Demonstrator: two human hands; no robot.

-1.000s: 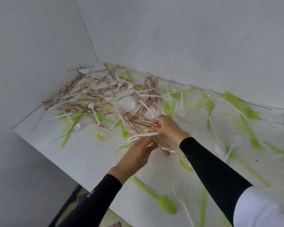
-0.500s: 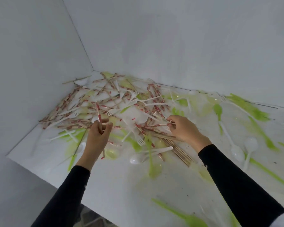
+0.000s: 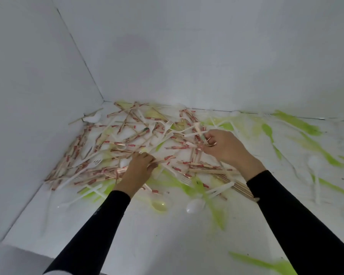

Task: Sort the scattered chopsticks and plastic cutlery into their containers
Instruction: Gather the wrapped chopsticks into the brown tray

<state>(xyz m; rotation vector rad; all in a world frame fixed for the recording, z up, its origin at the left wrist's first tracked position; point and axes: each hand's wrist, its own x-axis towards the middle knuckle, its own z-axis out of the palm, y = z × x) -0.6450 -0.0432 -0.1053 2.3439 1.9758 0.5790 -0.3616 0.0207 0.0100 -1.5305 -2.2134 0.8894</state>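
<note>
A heap of wooden chopsticks with red-patterned wrappers (image 3: 111,147) lies mixed with white plastic forks (image 3: 184,178) and spoons (image 3: 195,205) in the far left corner of a white table (image 3: 167,235). My left hand (image 3: 137,168) lies on the heap's near side, its fingers pinching chopsticks. My right hand (image 3: 224,147) is at the heap's right side, fingers curled round a few chopsticks. A bare bundle of chopsticks (image 3: 240,185) lies below my right wrist. Green spoons (image 3: 267,130) lie scattered to the right. No containers are in view.
White walls (image 3: 187,56) close the table at the back and left. The table's near edge (image 3: 28,249) runs along the lower left. More green and white cutlery (image 3: 314,165) is spread over the right side; a green utensil (image 3: 266,264) lies near the bottom.
My left hand moved right, from the heap's left part to its near middle. My right hand stayed at the right side and gathered chopsticks. The view tilted up slightly.
</note>
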